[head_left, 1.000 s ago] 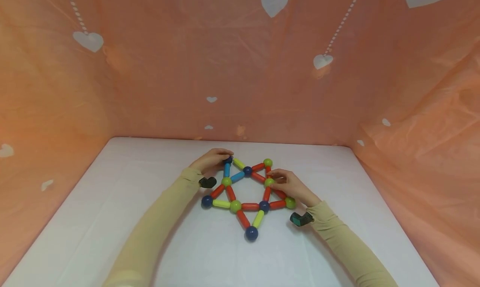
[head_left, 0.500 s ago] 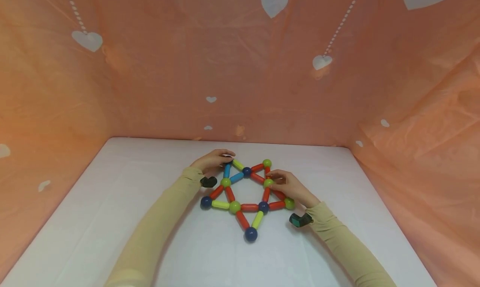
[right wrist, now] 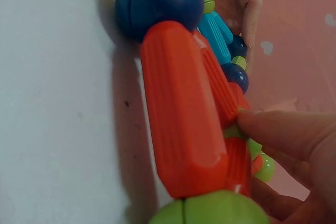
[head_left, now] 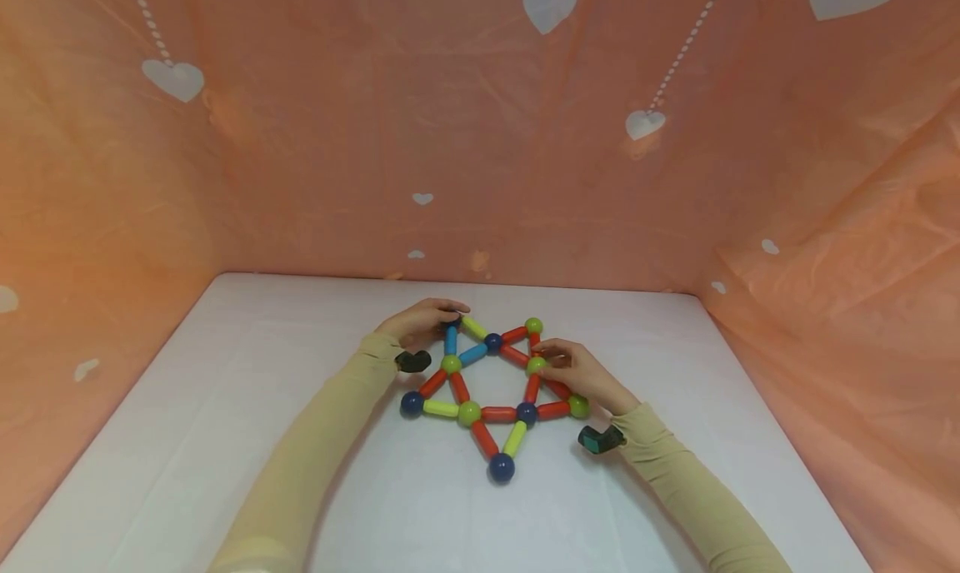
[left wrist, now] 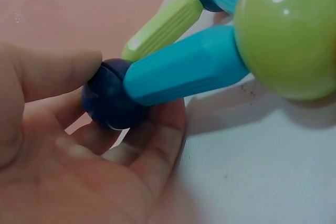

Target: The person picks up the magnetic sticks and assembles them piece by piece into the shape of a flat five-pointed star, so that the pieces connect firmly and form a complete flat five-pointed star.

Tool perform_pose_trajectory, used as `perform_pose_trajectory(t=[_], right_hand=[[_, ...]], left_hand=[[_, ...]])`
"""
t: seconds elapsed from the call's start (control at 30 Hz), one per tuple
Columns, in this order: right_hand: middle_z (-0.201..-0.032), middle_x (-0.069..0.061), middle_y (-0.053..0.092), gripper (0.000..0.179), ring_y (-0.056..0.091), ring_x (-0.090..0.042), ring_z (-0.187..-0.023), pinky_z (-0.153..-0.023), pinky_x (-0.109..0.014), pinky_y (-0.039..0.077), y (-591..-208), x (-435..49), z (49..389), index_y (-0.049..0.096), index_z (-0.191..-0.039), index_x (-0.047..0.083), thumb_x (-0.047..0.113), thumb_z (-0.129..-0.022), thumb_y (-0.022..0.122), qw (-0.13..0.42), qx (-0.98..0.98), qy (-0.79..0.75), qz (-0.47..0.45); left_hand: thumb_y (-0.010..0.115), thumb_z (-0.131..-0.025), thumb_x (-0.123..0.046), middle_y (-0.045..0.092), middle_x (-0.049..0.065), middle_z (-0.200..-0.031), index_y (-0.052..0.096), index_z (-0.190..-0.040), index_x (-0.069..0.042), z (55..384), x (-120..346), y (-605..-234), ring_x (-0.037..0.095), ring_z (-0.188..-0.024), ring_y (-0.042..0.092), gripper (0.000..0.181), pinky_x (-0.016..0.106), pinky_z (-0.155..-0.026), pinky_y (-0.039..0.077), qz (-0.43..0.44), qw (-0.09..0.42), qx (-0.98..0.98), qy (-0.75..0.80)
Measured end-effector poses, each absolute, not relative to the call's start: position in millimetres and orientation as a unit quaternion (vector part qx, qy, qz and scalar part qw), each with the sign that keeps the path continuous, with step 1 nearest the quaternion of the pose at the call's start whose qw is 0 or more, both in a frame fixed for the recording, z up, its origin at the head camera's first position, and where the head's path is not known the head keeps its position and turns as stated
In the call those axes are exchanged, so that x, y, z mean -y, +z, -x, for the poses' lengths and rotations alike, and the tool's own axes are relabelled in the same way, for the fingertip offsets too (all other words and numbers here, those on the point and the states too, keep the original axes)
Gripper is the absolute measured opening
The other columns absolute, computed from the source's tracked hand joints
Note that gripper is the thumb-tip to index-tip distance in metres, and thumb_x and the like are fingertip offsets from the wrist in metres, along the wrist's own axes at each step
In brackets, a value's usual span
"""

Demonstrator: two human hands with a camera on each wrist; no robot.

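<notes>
A flat star of magnetic rods and balls lies on the table. At its far left tip, my left hand (head_left: pixel 423 319) holds a navy ball (left wrist: pixel 113 95), thumb on one side and fingers curled beneath. A blue rod (left wrist: pixel 184 66) meets that ball. A lime rod (left wrist: pixel 163 27) has its end close by; contact there is unclear. My right hand (head_left: pixel 581 373) pinches a green ball (head_left: pixel 536 365) at the star's inner right corner. Red rods (head_left: pixel 533 387) run from this ball, partly hidden by the fingers in the right wrist view.
The white table (head_left: pixel 225 406) extends around the star. An orange cloth (head_left: pixel 480 156) with white hearts hangs behind and at both sides. The star's near tip is a navy ball (head_left: pixel 502 468), and a green ball (head_left: pixel 578 406) forms the right tip.
My left hand shifts slightly with the navy ball, first to the right, then back left. My right hand stays at its green ball. The rest of the star barely moves.
</notes>
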State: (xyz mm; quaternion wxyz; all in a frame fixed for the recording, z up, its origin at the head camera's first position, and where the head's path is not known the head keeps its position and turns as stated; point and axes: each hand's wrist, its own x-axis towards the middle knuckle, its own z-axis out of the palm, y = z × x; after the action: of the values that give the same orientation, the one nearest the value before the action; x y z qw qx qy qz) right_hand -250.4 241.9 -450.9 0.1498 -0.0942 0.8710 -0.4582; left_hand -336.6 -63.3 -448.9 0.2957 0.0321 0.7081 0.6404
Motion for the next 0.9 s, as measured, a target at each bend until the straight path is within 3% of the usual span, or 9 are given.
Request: perform_pose_trajectory(t=[0.23,0.53,0.73,0.9], right_hand=[[-0.134,-0.02,0.062,0.043,0.061,-0.034,-0.118,-0.099,-0.043,0.057,-452.7,-242.1,249.6,0.06,-0.136,0.005,0.017,-0.097,0.069,0.153,-0.871,-0.457,0.094],[-0.135,-0.018,0.062,0.043,0.061,-0.034,-0.121,-0.102,-0.044,0.056,-452.4,-241.7,249.3,0.06,-0.137,0.007,0.018,-0.097,0.068,0.154,-0.874,-0.452,0.092],[-0.135,-0.02,0.062,0.042,0.061,-0.036,-0.12,-0.103,-0.046,0.055,-450.5,-241.4,249.0,0.06,-0.137,0.005,0.017,-0.097,0.068,0.151,-0.872,-0.453,0.106],[-0.134,-0.02,0.062,0.041,0.061,-0.036,-0.12,-0.103,-0.047,0.055,-451.4,-241.9,249.5,0.06,-0.136,0.004,0.016,-0.097,0.067,0.148,-0.873,-0.45,0.113]], left_hand=[[0.037,-0.109,-0.011,0.057,0.011,-0.122,0.054,-0.141,0.002,336.7,63.3,-447.6,0.019,-0.098,0.057,0.038,0.028,-0.091,0.05,-0.06,0.31,-0.704,0.637],[0.036,-0.111,-0.025,0.049,0.016,-0.135,0.053,-0.136,0.008,335.9,63.2,-445.8,0.023,-0.111,0.061,0.045,0.04,-0.115,0.046,-0.022,0.318,-0.676,0.665],[0.042,-0.108,-0.021,0.04,0.019,-0.144,0.055,-0.135,0.007,334.2,65.7,-444.1,0.031,-0.124,0.056,0.041,0.042,-0.114,0.046,0.023,0.327,-0.631,0.703],[0.041,-0.107,-0.016,0.038,0.023,-0.148,0.056,-0.134,0.007,335.0,70.4,-446.0,0.033,-0.121,0.058,0.038,0.046,-0.112,0.046,0.005,0.33,-0.626,0.706]])
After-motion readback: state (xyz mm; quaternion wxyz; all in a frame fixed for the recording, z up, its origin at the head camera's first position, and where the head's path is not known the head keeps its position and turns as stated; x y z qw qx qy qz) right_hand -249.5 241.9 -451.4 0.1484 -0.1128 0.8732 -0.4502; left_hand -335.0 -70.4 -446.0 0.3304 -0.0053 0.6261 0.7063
